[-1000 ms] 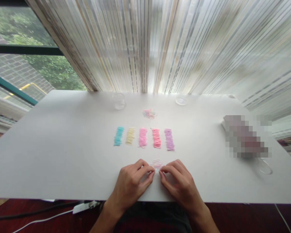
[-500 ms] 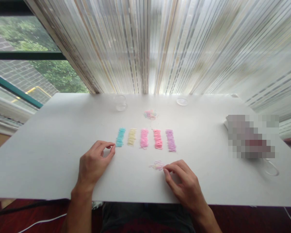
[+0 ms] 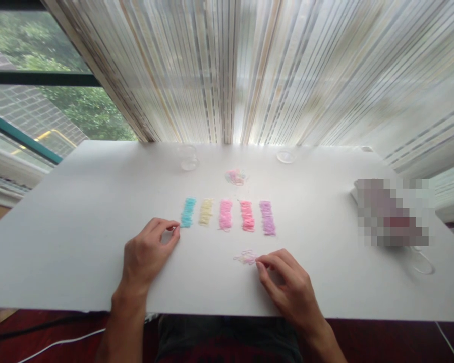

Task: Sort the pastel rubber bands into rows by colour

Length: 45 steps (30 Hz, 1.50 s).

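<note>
Five upright strips of small coloured loops lie side by side on the white table: teal [image 3: 188, 212], pale yellow [image 3: 206, 212], pink [image 3: 225, 215], coral [image 3: 247, 216] and purple [image 3: 267, 218]. My left hand [image 3: 147, 250] is pinched at the lower left corner of the teal strip; what its fingertips hold is too small to make out. Below the coral strip lies a small pile of mixed pastel loops [image 3: 245, 257]. My right hand [image 3: 287, 282] touches the right edge of that pile, thumb and forefinger closed together, their content unclear.
Another pastel pile [image 3: 236, 177] lies behind the strips. Clear round containers [image 3: 189, 162] stand at the back left, and a clear round lid or dish [image 3: 286, 157] at the back right. A blurred-out object [image 3: 391, 214] with a white loop rests on the right of the table [image 3: 79, 227].
The camera view has shifted very slightly. Both hands keep nearly the same places and pinched shapes, and the strips and piles look the same.
</note>
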Available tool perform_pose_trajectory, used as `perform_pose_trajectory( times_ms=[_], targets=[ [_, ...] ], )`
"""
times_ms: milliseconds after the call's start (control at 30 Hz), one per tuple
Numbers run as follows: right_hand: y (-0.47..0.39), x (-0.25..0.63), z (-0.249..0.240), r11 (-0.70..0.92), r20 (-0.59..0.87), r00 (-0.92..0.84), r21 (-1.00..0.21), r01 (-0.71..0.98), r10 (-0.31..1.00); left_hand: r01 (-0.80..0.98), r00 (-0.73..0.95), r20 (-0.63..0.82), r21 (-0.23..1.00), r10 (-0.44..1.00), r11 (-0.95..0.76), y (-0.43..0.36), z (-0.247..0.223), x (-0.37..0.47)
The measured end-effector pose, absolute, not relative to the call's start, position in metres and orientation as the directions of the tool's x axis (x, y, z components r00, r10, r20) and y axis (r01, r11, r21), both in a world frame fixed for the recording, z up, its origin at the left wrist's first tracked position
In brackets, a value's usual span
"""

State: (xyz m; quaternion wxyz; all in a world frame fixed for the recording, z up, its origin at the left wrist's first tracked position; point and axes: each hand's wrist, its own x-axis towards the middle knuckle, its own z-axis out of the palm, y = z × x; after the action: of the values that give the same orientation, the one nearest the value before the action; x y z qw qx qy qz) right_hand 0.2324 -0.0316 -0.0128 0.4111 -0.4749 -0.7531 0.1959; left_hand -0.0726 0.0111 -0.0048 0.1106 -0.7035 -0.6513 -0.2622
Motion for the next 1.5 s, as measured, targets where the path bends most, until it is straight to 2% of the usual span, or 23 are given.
perform_pose_trajectory(
  times_ms=[533,667,833,1067,1500],
  targets=[
    [-0.033,0.232,-0.014,0.462,0.439,-0.190,-0.678,0.571,0.878,0.944,0.044,0.513,0.260,0.857,-0.204,0.006,-0.004,-0.067],
    [-0.030,0.231,-0.018,0.431,0.481,-0.110,-0.631,0.645,0.870,0.891,0.063,0.508,0.358,0.859,-0.278,-0.002,-0.001,-0.052],
    [-0.029,0.229,-0.022,0.390,0.495,-0.065,-0.589,0.708,0.866,0.747,0.267,0.415,0.482,0.870,-0.459,-0.016,-0.001,-0.010],
    [-0.031,0.229,-0.021,0.411,0.482,-0.112,-0.577,0.706,0.869,0.771,0.374,0.312,0.419,0.874,-0.479,-0.020,-0.006,0.019],
    [-0.032,0.230,-0.019,0.433,0.464,-0.154,-0.586,0.685,0.872,0.745,0.356,0.399,0.424,0.845,-0.515,-0.021,-0.008,0.016]
  ],
)
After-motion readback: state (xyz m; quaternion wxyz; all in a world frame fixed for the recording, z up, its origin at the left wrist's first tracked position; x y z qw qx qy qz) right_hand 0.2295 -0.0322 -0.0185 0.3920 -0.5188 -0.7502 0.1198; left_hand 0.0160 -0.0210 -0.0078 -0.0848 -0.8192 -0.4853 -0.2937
